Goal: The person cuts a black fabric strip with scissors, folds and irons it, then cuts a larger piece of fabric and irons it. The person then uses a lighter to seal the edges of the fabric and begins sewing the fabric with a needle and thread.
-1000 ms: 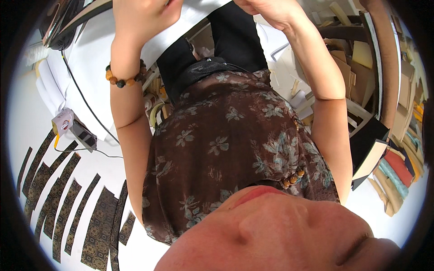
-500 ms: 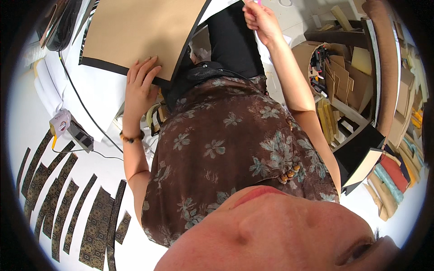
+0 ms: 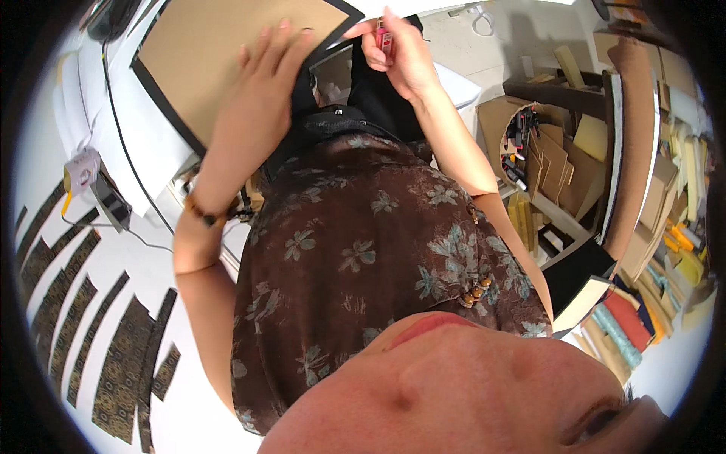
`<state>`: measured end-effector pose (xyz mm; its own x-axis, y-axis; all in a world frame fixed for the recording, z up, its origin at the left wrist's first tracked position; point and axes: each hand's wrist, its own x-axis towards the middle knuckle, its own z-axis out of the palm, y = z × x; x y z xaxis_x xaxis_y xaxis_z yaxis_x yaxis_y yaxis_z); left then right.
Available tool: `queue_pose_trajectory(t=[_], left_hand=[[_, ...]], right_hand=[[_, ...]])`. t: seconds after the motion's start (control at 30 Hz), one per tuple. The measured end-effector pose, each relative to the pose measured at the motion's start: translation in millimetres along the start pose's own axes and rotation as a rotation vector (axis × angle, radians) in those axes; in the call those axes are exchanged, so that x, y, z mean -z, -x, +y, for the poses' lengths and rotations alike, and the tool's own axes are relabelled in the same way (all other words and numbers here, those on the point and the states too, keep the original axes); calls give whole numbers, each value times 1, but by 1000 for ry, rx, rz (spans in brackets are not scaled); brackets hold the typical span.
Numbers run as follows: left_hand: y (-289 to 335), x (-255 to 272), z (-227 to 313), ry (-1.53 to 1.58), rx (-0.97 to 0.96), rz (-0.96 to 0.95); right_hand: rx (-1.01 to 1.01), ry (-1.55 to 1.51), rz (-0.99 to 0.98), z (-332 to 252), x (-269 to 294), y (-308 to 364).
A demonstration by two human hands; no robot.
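Observation:
A tan board (image 3: 204,64) with a black border lies on the white table at the upper left. My left hand (image 3: 257,98) rests across its near right part, fingers stretched out and spread. Close to the board's right corner is my right hand (image 3: 397,57), curled around a small pink object (image 3: 386,39). Only a short piece of it shows between the fingers, so its kind is unclear. My right index finger points toward the black border.
Dark patterned strips (image 3: 121,371) lie on the white surface at lower left. A black cable (image 3: 125,151) runs down past a small boxed device (image 3: 82,170). On the right, a wooden shelf (image 3: 556,91) holds cardboard pieces and tools, beside a brown fabric roll (image 3: 629,144).
The board has turned, and its right corner now shows. My left hand has slid up and right over it. My right hand has moved left and down, close to the board's corner.

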<state>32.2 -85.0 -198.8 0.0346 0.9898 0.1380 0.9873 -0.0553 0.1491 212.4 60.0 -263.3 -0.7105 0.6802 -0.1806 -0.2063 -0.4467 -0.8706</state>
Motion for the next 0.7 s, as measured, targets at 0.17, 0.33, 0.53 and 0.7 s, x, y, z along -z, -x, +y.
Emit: queue_pose_trajectory(t=[0.17,0.33,0.53,0.7], left_hand=[[38,72,-14,-150,271,116],[55,78,-47,-240,201,492],[63,75,-68,-194,37,665],[65,87,-83,-176,-36,708]], right_hand=[[-227,-40,3,-23,-23,-5],[-217,242,-230,-56,-80,-18],[-161,436,-254,-73,-107,-30],[-147,300,-232,-65,-110,-30]])
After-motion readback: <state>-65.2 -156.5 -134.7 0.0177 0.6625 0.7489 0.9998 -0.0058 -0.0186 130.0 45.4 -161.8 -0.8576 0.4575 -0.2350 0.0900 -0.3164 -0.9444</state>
